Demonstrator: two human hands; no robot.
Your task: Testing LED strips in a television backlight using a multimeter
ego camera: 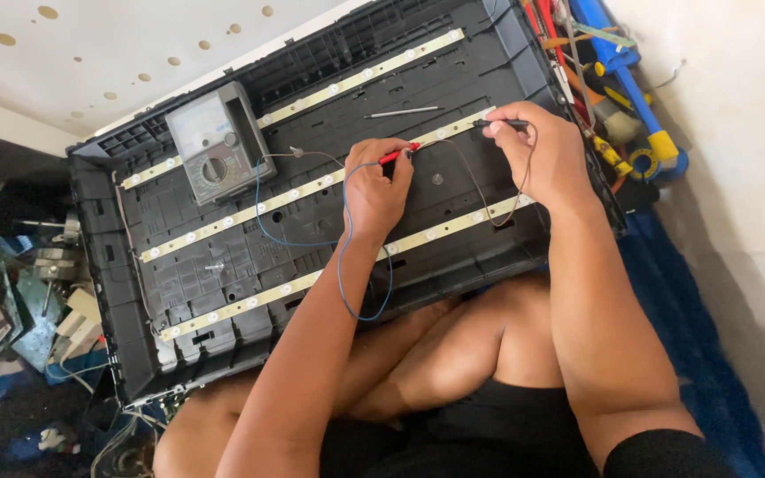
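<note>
Seated on the floor, black panel housing [312, 168] tilted across the knees, pale LED strips running from 8 o'clock up to 2 o'clock across it.

Left hand [374, 190]: grip closed around the red probe [397, 155], tip down on the middle LED strip [303, 190] near the panel's centre. Right hand [542, 155]: grip pinched shut on the black probe [511, 124], tip set at the upper end of that strip, toward 2 o'clock from the left hand. Both tips seem to touch the strip; the exact contact pads are too small to tell.

Analog meter [219, 142] lies on the panel at 10 o'clock from the left hand, resting across the top strip [356, 75]. Blue lead [347, 248] loops loose below the left wrist; a dark lead [511, 199] hangs under the right hand.

Risks, as I judge them:
- A probe tip skating off its small pad, giving a false reading or bridging to a neighbouring contact.
- The blue loop snagging on the forearm and jerking the red probe, or dragging the meter down the sloped panel.
- Panel balanced on legs; a knee shift could tip it and unseat the meter.
- Loose screwdriver [405, 112] lying between the strips could roll onto a strip.
- Meter face sits away from the hands, so glancing over invites a slip.

Tool clutter [613, 106] at 3 o'clock, scrap parts [37, 283] at 9 o'clock.
</note>
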